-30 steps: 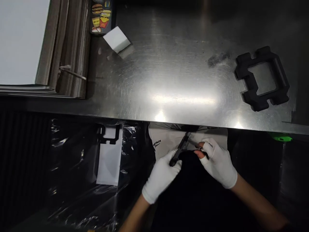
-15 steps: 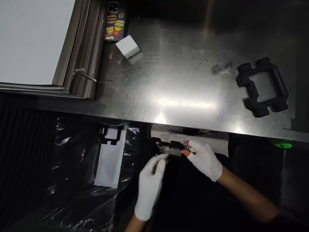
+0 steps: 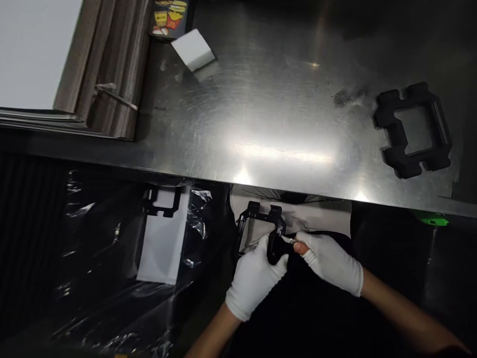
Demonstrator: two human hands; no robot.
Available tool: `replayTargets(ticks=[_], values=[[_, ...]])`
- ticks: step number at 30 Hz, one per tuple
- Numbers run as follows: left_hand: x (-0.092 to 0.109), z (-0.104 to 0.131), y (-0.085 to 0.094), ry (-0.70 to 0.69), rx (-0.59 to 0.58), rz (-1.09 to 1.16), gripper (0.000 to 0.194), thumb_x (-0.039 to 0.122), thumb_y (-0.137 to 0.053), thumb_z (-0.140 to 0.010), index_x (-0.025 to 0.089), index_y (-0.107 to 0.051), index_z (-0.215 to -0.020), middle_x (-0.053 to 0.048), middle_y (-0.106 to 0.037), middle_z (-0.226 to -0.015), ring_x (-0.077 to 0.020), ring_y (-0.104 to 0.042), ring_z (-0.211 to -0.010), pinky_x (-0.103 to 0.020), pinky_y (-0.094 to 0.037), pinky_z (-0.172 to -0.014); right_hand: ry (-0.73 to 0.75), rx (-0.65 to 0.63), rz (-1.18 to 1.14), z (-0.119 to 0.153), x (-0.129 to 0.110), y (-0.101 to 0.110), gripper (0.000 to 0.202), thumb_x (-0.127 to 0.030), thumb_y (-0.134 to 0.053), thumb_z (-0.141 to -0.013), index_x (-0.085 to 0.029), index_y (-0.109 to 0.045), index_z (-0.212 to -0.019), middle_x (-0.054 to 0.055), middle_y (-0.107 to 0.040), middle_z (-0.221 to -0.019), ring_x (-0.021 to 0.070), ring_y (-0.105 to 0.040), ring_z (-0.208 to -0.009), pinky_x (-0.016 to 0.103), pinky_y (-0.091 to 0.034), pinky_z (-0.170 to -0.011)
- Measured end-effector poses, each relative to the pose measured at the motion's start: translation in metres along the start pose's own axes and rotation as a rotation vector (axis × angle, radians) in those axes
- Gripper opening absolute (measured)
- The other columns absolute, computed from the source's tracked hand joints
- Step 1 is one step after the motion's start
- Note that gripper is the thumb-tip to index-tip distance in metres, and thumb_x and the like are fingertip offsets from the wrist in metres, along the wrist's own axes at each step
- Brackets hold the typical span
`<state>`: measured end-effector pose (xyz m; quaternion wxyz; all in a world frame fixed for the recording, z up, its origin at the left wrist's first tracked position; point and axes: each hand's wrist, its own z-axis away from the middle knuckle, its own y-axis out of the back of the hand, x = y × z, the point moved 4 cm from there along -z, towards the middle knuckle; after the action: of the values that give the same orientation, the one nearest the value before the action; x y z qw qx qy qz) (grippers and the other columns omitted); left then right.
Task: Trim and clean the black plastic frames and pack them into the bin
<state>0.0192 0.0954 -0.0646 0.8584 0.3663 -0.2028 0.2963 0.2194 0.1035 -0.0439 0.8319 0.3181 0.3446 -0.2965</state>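
Observation:
Below the table's front edge, my left hand [image 3: 253, 281], in a white glove, is closed on the lower right side of a black frame [image 3: 265, 217]. The frame is roughly square, with an open middle and blocky tabs. My right hand [image 3: 331, 262], gloved with bare fingertips showing, pinches a small slim tool with a metal tip [image 3: 288, 240]. That tip is at the frame's right side; whether it touches is unclear. Most of the tool is hidden in my fingers. A similar black frame [image 3: 398, 134] lies on the table at the right.
The metal table [image 3: 279, 109] spans the view. A stack of sheets [image 3: 108, 94] stands at its left, near a phone in a sticker-covered case [image 3: 169, 22] and a white block [image 3: 194, 49]. Lower left, another black frame [image 3: 164, 211] lies on a white box [image 3: 160, 253] amid black plastic [image 3: 97, 278].
My left hand has moved right and closed on the frame. The frame has turned from nearly edge-on to show its open face. My right hand has shifted slightly right and down. The view has shifted a little.

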Motion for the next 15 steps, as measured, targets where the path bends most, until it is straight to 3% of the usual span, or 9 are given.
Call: replayTargets(ticks=[3, 6, 15], values=[[0.001, 0.004, -0.011, -0.038, -0.063, -0.252, 0.044, 0.043, -0.064, -0.097, 0.019, -0.066, -0.135, -0.008, -0.083, -0.094, -0.0319, -0.081, -0.09, -0.041, -0.06, -0.083, -0.057, -0.106, 0.186, 0.004, 0.008, -0.018, 0.046, -0.052, -0.032, -0.12, -0.022, -0.063, -0.105, 0.001, -0.072, -0.082, 0.0159, -0.065, -0.067, 0.028, -0.041, -0.062], [0.003, 0.004, -0.016, -0.051, -0.036, -0.418, 0.051, 0.048, -0.061, -0.1, 0.017, -0.066, -0.139, -0.008, -0.082, -0.086, -0.0339, -0.082, -0.081, -0.042, -0.059, -0.074, -0.098, -0.146, 0.338, 0.007, 0.008, -0.029, 0.041, -0.046, -0.036, -0.119, -0.022, -0.068, -0.112, 0.003, -0.078, -0.088, 0.0181, -0.071, -0.072, 0.029, -0.038, -0.063], [0.008, 0.007, -0.019, -0.132, 0.071, -0.507, 0.056, 0.048, -0.062, -0.099, 0.015, -0.069, -0.142, -0.006, -0.08, -0.075, -0.0331, -0.081, -0.069, -0.039, -0.056, -0.062, -0.152, -0.202, 0.465, 0.003, 0.002, -0.027, 0.042, -0.045, -0.035, -0.12, -0.024, -0.07, -0.119, 0.003, -0.082, -0.094, 0.0219, -0.078, -0.079, 0.032, -0.036, -0.062]])
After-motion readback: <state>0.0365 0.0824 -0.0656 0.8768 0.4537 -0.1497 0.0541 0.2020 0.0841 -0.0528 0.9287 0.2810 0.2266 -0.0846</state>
